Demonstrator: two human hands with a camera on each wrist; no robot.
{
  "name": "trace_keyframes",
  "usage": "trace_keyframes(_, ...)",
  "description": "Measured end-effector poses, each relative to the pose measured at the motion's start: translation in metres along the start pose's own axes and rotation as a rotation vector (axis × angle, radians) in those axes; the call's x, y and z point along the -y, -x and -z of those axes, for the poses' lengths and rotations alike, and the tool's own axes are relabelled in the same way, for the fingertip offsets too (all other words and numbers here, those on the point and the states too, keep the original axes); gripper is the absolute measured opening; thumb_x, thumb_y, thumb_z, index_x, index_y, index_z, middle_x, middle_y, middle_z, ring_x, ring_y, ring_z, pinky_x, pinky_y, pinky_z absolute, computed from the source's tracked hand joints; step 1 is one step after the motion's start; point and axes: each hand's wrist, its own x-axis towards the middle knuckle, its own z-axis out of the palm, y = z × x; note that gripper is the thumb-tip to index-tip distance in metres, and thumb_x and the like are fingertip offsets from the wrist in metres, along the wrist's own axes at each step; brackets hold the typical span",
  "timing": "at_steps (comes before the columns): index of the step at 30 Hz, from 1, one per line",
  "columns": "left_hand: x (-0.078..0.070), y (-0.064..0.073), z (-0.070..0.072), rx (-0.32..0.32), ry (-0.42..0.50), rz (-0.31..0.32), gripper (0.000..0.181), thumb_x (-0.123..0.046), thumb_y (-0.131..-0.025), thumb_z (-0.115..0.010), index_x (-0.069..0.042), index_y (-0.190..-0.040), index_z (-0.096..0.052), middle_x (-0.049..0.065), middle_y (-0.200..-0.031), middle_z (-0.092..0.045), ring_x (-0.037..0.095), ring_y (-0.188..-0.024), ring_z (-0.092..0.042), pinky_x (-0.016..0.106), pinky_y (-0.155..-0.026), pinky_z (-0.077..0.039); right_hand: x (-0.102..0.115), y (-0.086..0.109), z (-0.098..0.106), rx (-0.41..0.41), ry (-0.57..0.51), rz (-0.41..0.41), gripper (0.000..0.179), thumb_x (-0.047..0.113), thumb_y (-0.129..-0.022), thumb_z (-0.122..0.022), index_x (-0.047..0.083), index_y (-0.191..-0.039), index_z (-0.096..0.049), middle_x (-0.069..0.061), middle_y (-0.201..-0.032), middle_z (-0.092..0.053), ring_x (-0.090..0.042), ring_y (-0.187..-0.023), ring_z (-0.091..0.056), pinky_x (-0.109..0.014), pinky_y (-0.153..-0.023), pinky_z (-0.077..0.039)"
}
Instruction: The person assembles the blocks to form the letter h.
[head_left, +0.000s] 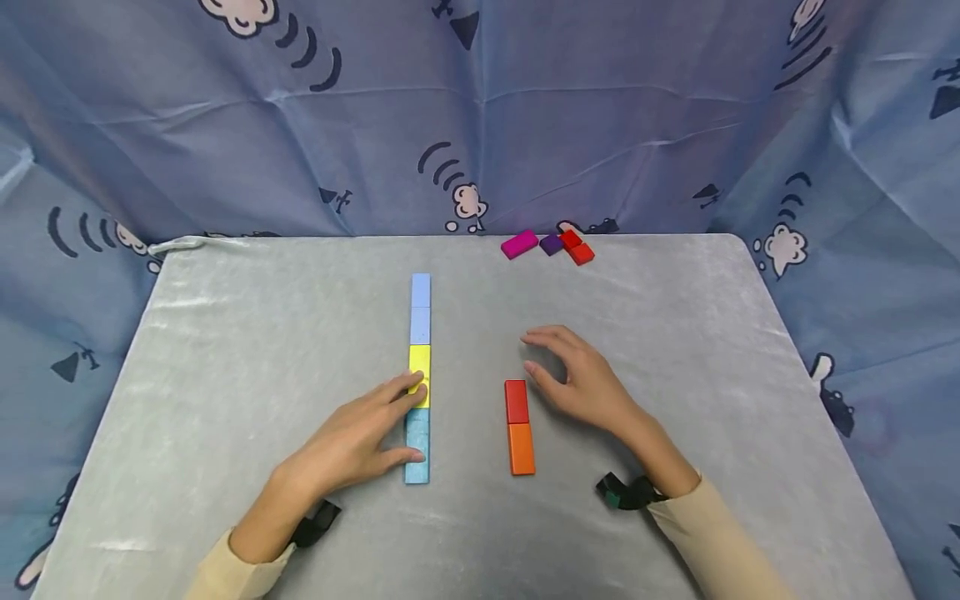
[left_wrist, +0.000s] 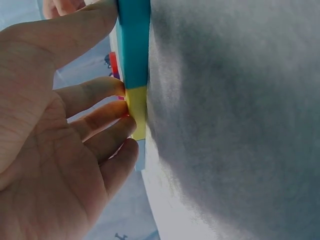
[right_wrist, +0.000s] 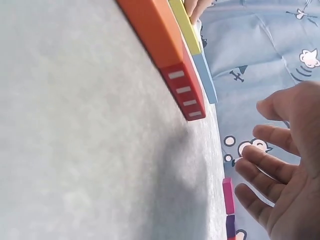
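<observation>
A straight row of flat blocks runs away from me left of the middle: light blue blocks [head_left: 421, 309] at the far end, a yellow part [head_left: 420, 358] in the middle and a teal part [head_left: 417, 477] nearest. My left hand [head_left: 352, 442] rests on this row, fingertips on the yellow and thumb on the teal, fingers loosely bent. Further right, a red block [head_left: 517, 402] and an orange block [head_left: 522, 450] lie end to end. My right hand [head_left: 588, 379] hovers beside the red block's far end, fingers spread and holding nothing. White marks show on the red block's side in the right wrist view.
Along the table's back edge lie a magenta block [head_left: 519, 244], a purple block [head_left: 551, 245] and red pieces [head_left: 577, 248]. A grey cloth covers the table [head_left: 262, 333]. Blue patterned curtains [head_left: 600, 125] hang behind and at both sides.
</observation>
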Motion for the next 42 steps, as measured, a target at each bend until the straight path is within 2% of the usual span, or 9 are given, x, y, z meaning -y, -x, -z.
trace_keyframes(14,0.0,0.0,0.001,-0.006,0.007,-0.003,0.086,-0.043,-0.088,-0.085,-0.005,-0.157,-0.05,0.01,-0.17,-0.041,0.031,-0.157,-0.042,0.051,-0.121,-0.047,-0.015,-0.033,-0.002,-0.019,-0.039,-0.056,0.041,0.016,-0.1,-0.072,0.003,-0.138,-0.067,-0.015,-0.141,-0.065,-0.034,-0.136,-0.06,-0.057,-0.118,-0.048)
trace_keyframes(32,-0.001,-0.001,0.0,-0.003,0.001,0.002,0.086,-0.043,-0.088,-0.086,-0.006,-0.157,-0.051,0.01,-0.17,-0.042,0.029,-0.158,-0.041,0.05,-0.121,-0.047,-0.04,-0.055,0.013,-0.063,-0.023,-0.134,0.041,0.017,-0.102,-0.069,0.001,-0.14,-0.065,-0.02,-0.145,-0.061,-0.039,-0.141,-0.055,-0.06,-0.122,-0.041)
trace_keyframes(39,-0.002,-0.001,0.0,0.006,0.011,0.009,0.086,-0.042,-0.088,-0.086,-0.006,-0.158,-0.05,0.01,-0.17,-0.041,0.03,-0.158,-0.04,0.05,-0.121,-0.047,-0.057,-0.067,0.024,-0.133,-0.071,-0.15,0.039,0.011,-0.102,-0.068,-0.001,-0.139,-0.065,-0.023,-0.145,-0.06,-0.039,-0.137,-0.057,-0.06,-0.112,-0.051)
trace_keyframes(42,-0.002,-0.001,0.001,0.009,0.013,0.013,0.086,-0.042,-0.088,-0.086,-0.006,-0.158,-0.05,0.01,-0.17,-0.04,0.03,-0.158,-0.04,0.051,-0.121,-0.047,-0.065,-0.074,0.03,-0.178,-0.093,-0.154,0.039,0.009,-0.103,-0.066,-0.003,-0.14,-0.064,-0.025,-0.145,-0.059,-0.041,-0.135,-0.057,-0.063,-0.109,-0.052)
